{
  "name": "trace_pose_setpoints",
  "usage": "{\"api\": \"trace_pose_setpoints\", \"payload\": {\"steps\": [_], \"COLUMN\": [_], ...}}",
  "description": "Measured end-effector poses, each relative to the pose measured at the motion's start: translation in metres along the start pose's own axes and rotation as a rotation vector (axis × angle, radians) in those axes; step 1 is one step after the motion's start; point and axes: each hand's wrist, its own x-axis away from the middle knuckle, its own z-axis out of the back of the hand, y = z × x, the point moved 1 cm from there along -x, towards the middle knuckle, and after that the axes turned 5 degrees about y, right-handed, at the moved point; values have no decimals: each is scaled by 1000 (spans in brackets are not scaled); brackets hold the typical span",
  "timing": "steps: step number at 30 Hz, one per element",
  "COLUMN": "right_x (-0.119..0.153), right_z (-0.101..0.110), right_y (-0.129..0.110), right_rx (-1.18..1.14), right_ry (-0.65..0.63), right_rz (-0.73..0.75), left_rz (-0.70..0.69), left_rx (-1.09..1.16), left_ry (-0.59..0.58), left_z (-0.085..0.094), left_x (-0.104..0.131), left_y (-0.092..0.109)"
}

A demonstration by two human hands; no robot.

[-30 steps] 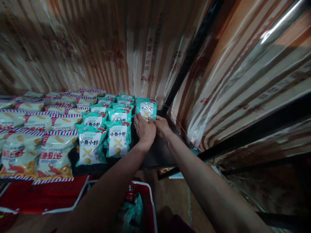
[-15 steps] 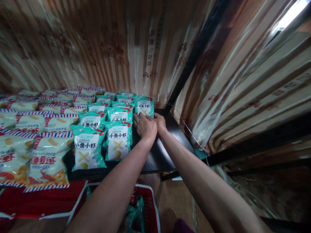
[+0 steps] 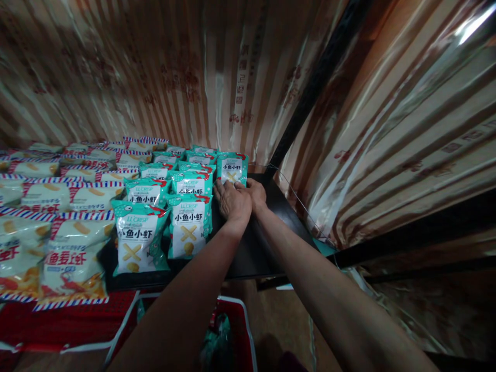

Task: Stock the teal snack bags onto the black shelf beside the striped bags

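Observation:
A teal and white snack bag (image 3: 231,166) stands upright at the back right of the shelf's teal group. Both hands are at its lower part, side by side. My left hand (image 3: 233,201) has its fingers against the front and left of the bag. My right hand (image 3: 256,195) is curled at the bag's lower right, its fingertips partly hidden. Left of the hands, matching teal bags stand in two rows, with a front bag (image 3: 189,227) closest to my left forearm and another front bag (image 3: 140,237) beside it.
Red-and-blue-edged snack bags (image 3: 75,253) fill the shelf's left side. The black shelf (image 3: 271,248) ends at the right by a slanted black post (image 3: 306,98). Patterned curtains (image 3: 217,77) hang behind. Below stands a red basket (image 3: 246,330) holding teal bags.
The bag between my hands has shifted very slightly right and back, with both hands staying on it. The other bags look unmoved on the shelf.

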Motion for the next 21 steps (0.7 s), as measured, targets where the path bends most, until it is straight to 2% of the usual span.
{"api": "trace_pose_setpoints", "payload": {"steps": [7, 21], "right_x": [-5, -6], "right_z": [-3, -5], "right_y": [1, -2], "right_rx": [63, 130], "right_ry": [52, -16], "right_rz": [11, 5], "left_rz": [-3, 19], "left_rx": [-21, -19], "left_ry": [20, 8], "left_z": [-3, -3], "left_x": [-2, -6], "left_y": [-5, -4]}}
